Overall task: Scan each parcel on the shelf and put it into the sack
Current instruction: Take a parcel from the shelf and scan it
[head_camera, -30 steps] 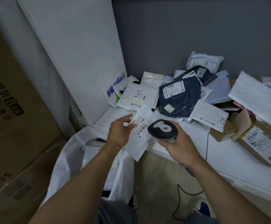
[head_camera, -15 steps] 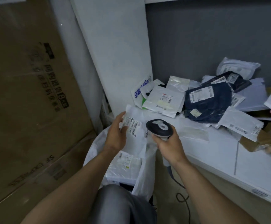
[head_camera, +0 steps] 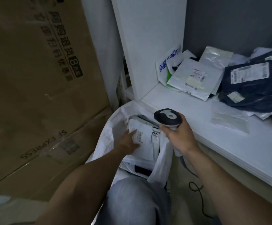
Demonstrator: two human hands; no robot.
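White shelf against a grey wall; cardboard boxes at left. We note that the parcel, pinched above the sack 0.5 s ago, now lies inside it under our left hand, fingers straight. Right hand grips the scanner.

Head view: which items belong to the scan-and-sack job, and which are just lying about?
Job: scanner in right hand; white parcel under left hand; sack; navy parcel and white mailer on shelf.
Lying about: cardboard boxes.
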